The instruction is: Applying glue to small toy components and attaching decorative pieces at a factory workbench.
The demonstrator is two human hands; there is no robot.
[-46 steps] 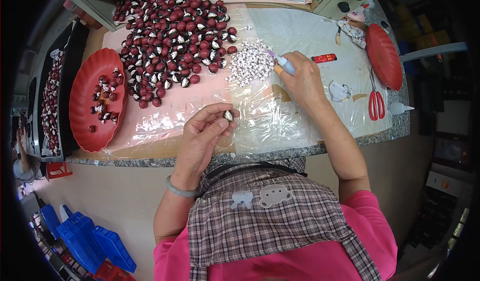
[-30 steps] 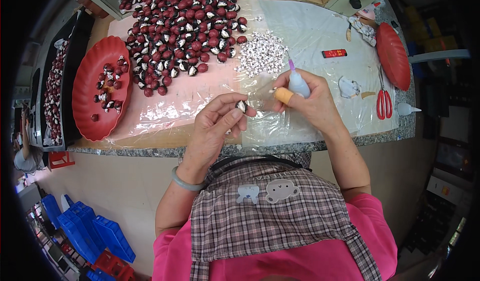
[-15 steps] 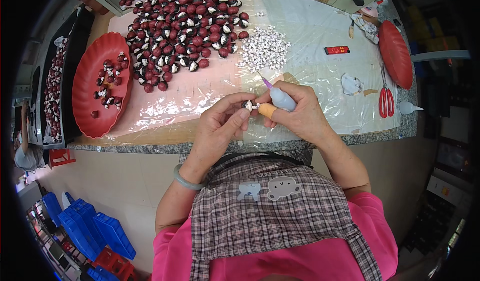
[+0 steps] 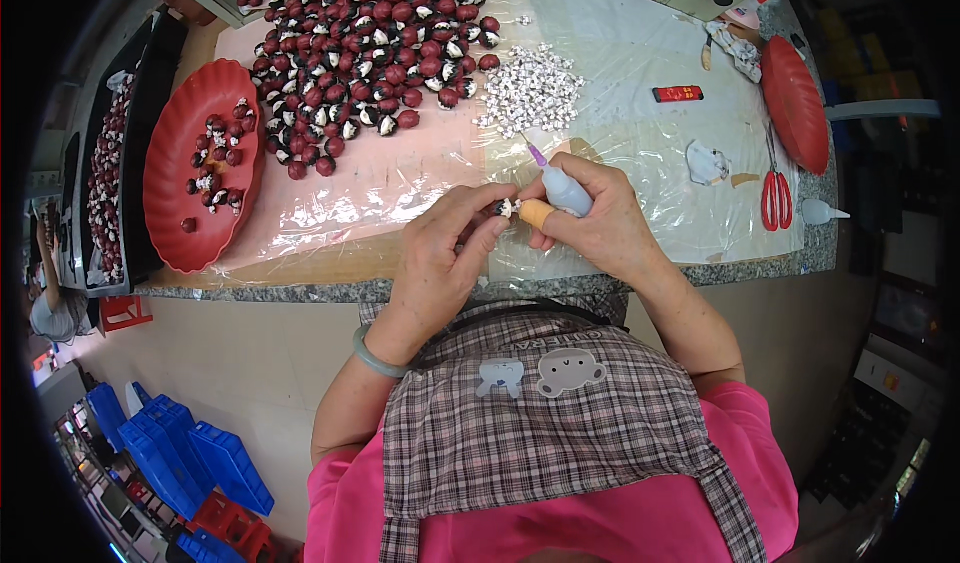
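Between my left hand's (image 4: 437, 250) thumb and fingers is a small black-and-white ball (image 4: 503, 208), mostly covered by the fingertips. My right hand (image 4: 612, 225) is closed around a pale squeeze bottle (image 4: 567, 194) with a purple nozzle and thin tip pointing away from me. A yellow-orange cover (image 4: 536, 213) wraps its thumb. At the meeting fingertips, a tiny white piece (image 4: 517, 206) touches the ball. Beyond the hands lies a heap of similar tiny white pieces (image 4: 530, 88), beside a large pile of dark red, black and white balls (image 4: 370, 53).
On the left, a red scalloped tray (image 4: 165, 208) holds several balls with white pieces; a black crate (image 4: 150, 93) stands past it. At right lie red-handled scissors (image 4: 776, 201), another small bottle (image 4: 822, 212), a red-black box (image 4: 679, 94), crumpled tissue (image 4: 706, 163) and a red dish (image 4: 795, 103).
My left fingers have turned the ball slightly, and the white piece now sits against it. The right hand keeps the bottle in nearly the same place.
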